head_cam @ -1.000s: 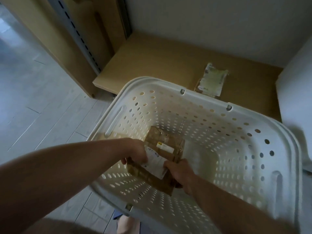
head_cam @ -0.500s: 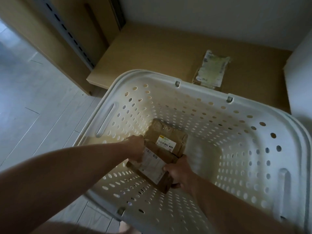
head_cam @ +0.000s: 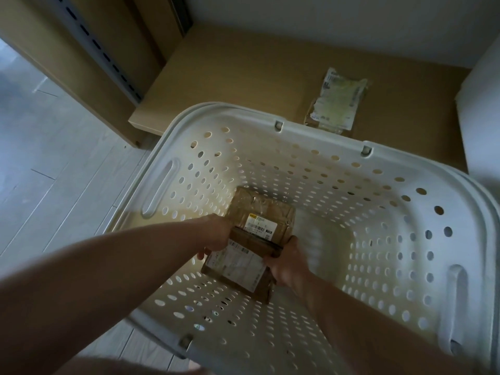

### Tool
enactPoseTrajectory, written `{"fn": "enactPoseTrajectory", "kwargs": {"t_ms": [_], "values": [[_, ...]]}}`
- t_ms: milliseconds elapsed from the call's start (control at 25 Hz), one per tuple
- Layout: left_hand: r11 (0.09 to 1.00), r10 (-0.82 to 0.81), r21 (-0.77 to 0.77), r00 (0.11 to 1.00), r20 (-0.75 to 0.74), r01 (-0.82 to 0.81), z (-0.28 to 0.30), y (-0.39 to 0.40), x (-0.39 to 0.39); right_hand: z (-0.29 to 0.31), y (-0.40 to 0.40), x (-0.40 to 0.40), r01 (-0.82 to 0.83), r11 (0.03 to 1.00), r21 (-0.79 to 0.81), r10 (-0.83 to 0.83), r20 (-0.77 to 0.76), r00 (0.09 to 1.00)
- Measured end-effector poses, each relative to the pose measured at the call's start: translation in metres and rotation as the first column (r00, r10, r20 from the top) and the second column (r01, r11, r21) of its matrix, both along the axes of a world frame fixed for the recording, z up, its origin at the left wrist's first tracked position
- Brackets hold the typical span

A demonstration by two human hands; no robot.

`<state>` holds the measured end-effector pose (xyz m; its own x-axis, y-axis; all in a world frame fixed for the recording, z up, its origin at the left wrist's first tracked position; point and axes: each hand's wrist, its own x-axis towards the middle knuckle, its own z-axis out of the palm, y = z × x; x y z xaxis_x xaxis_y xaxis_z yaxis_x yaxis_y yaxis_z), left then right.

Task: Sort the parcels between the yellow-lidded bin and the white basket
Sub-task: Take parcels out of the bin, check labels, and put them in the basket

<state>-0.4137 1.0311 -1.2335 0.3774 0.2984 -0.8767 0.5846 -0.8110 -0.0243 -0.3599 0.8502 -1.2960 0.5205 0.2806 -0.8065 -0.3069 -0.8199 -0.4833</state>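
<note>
- Both my arms reach down into the white basket [head_cam: 295, 128], w/ hands at the bottom near its left wall.
- My left hand [head_cam: 216, 235] grips the left edge of the near parcel [head_cam: 238, 269]; fingers curl under & round that edge, mostly hidden, thumb side on top.
- My right hand [head_cam: 288, 265] grips the same parcel's right edge; fingers wrap over the edge, tips hidden underneath, so can't tell how far they reach.
- Near parcel: brown cardboard, flat, white shipping label on top, sits tilted w/ one corner pointing toward the basket's near wall. Can't tell if it rests on the bottom or is held just above it.
- Far parcel [head_cam: 261, 215]: brown, taped, yellow & white label on top; lies in the basket right behind the near one, toward the far wall. The near parcel's far edge overlaps or touches it.
- Basket walls are perforated w/ oval holes, slot handle in the left wall & another in the right wall.
- Basket's far rim sits over the front edge of a low wooden shelf [head_cam: 243, 74].
- On that shelf, beyond the far rim toward the right, lies a flat packet [head_cam: 338, 101], brown w/ a pale crumpled label on top, apart from the basket.
- Pale plank floor [head_cam: 54, 163] to the left of the basket.
- Yellow-lidded bin: not in view.
</note>
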Motion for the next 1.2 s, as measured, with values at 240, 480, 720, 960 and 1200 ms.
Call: {"fn": "enactPoseTrajectory", "kwargs": {"t_ms": [240, 480, 720, 960, 1200], "values": [[0.994, -0.09, 0.059, 0.996, 0.009, 0.09, -0.004, -0.001, 0.006, -0.005, -0.001, 0.006, -0.016, 1.0, 0.018, 0.016, 0.04, 0.999], [0.956, -0.274, 0.124, 0.96, 0.054, 0.266, 0.003, 0.001, 0.017, 0.003, 0.004, 0.007, 0.031, 0.998, 0.049, -0.03, -0.016, 0.999], [0.948, -0.312, 0.121, 0.936, 0.165, 0.295, 0.037, -0.02, 0.029, 0.033, 0.004, 0.017, -0.009, 1.0, 0.028, 0.007, 0.071, 0.997], [0.874, -0.485, 0.172, 0.837, 0.255, 0.454, 0.079, -0.041, 0.019, 0.1, -0.014, 0.011, -0.288, 0.956, 0.055, 0.259, 0.301, 0.918], [0.89, -0.457, 0.199, 0.812, 0.363, 0.411, 0.137, -0.064, 0.008, 0.175, -0.026, 0.021, -0.562, 0.823, -0.081, 0.499, 0.577, 0.647]]}}
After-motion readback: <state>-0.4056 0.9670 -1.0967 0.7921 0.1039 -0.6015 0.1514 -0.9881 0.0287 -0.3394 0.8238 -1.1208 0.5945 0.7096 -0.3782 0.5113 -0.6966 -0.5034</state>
